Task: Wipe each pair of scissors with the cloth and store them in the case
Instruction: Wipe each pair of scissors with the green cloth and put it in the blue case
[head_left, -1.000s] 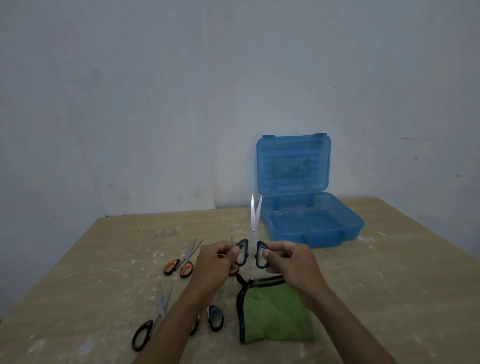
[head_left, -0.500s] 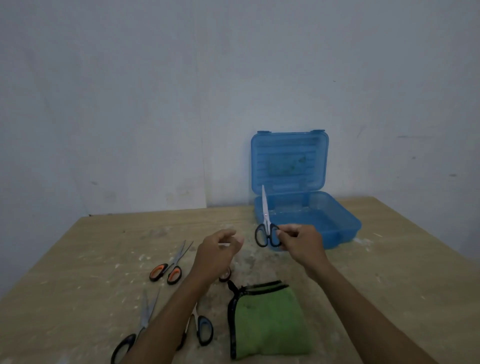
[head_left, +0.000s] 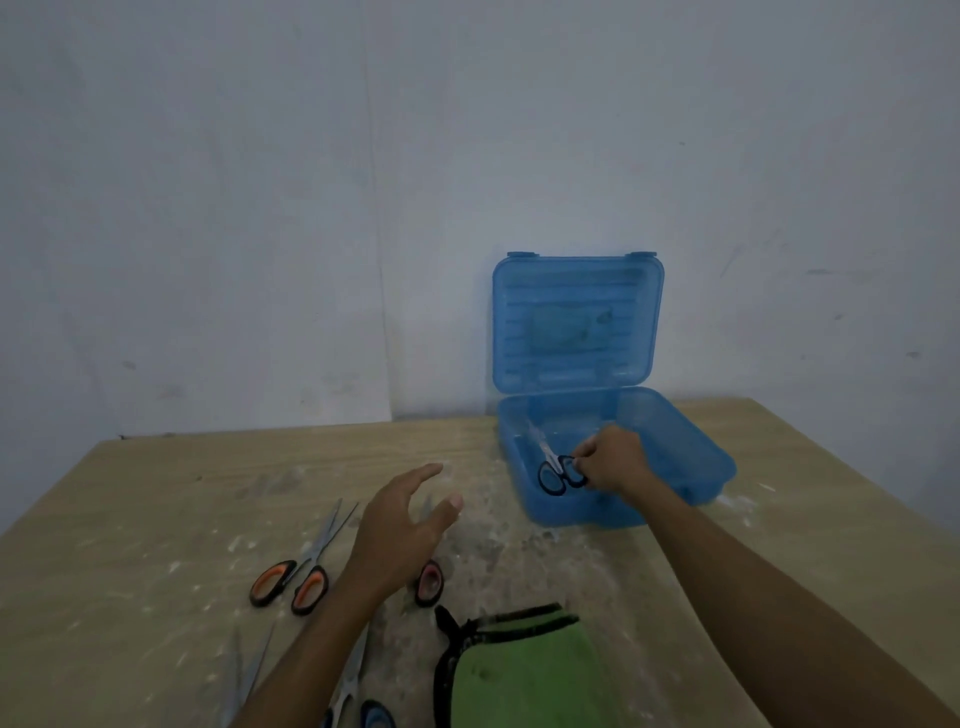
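An open blue plastic case (head_left: 696, 447) stands at the back of the wooden table, lid upright against the wall. My right hand (head_left: 613, 460) reaches into its tray and grips the black-handled scissors (head_left: 556, 470) by a handle ring, blades pointing away. My left hand (head_left: 402, 530) hovers open above the table, fingers spread, holding nothing. Below it, pink-handled scissors (head_left: 430, 582) are partly hidden. A green cloth with black edging (head_left: 524, 675) lies at the near edge.
Orange-handled scissors (head_left: 298, 577) lie left of my left hand. Blue-handled scissors (head_left: 363, 701) and another pair's blades (head_left: 249, 670) show at the bottom, partly under my forearm. The tabletop (head_left: 156, 519) is dusty with white specks. A pale wall stands behind.
My right hand carried the black-handled scissors from in front of me into the case tray. My left hand let go of them and opened.
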